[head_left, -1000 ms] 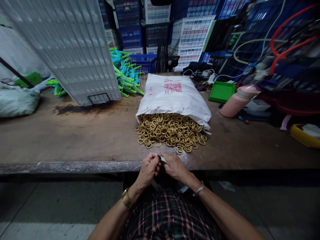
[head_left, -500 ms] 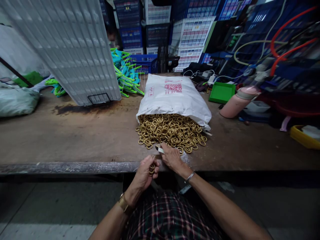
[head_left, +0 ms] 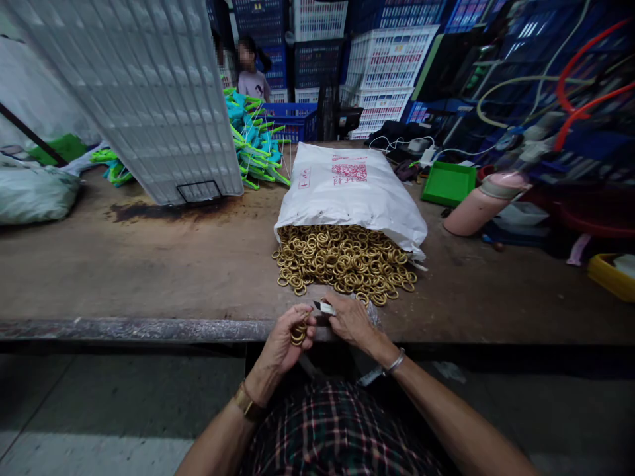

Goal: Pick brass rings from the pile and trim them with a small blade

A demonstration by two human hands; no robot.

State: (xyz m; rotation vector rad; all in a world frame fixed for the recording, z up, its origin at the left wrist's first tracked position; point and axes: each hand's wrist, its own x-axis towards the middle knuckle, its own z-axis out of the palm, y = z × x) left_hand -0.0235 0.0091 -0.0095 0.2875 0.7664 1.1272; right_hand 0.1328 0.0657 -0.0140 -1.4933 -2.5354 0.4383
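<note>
Over the table's front edge, my left hand is closed around several brass-coloured rings. My right hand, just to its right, grips a small knife with a dark blade and a pale handle. The blade points left, towards the fingertips of my left hand; whether it touches a ring I cannot tell. Behind both hands a heap of similar rings spills from the mouth of a white sack with red print, which lies on the wooden table.
A tall grey ribbed plastic panel stands at the left, beside green and turquoise hangers. At the right are a green tray, a pink bottle and a yellow tray. Stacked crates and a person are behind.
My hands have moved slightly apart, the right one shifting right with the knife. The view has shifted a little, and a person has come into sight behind the hangers.
</note>
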